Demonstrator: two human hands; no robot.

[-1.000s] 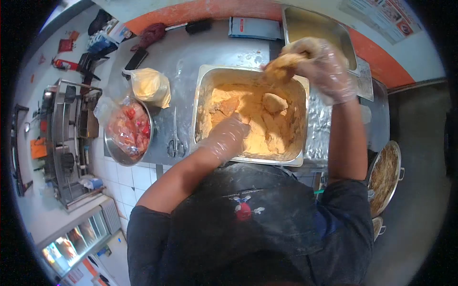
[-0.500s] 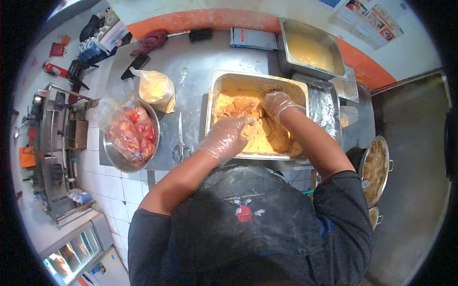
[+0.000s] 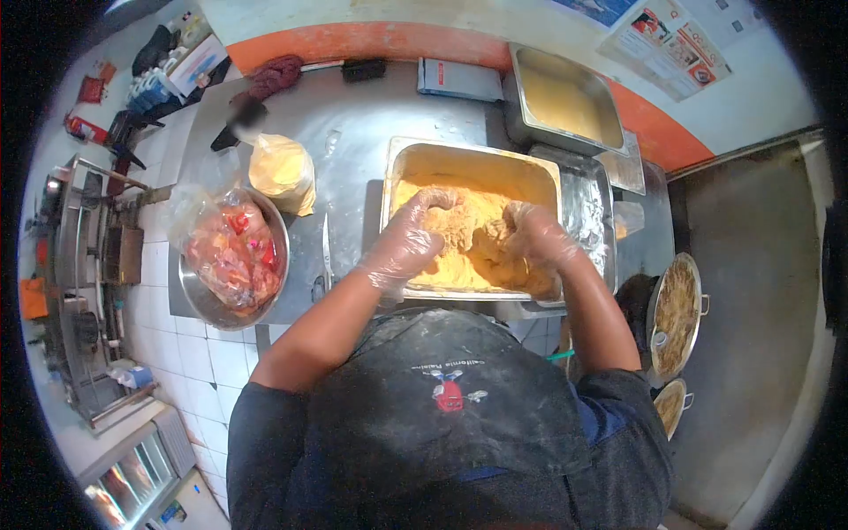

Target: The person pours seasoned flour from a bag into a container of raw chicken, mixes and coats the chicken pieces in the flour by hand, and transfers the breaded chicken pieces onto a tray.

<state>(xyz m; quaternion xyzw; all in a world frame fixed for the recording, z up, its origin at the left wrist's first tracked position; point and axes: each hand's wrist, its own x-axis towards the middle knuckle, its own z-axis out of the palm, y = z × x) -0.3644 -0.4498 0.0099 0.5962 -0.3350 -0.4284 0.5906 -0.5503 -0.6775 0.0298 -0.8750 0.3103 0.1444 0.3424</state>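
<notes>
Both of my hands wear clear plastic gloves and are inside a rectangular metal pan of yellow-orange flour. At the left of the pan, my left hand curls its fingers round a coated piece. My right hand is opposite, its fingers bent onto another coated piece near the middle. Flour hides the lower edges of both pieces.
Left of the pan are a metal bowl with bagged raw meat, a bag of yellow powder and scissors. Behind at the right stands a deep pan of yellowish liquid. Large pots stand at the right.
My right hand came down from above the pan's right rim with a coated piece and is now in the flour. My left hand has shifted slightly, its fingers now round a piece.
</notes>
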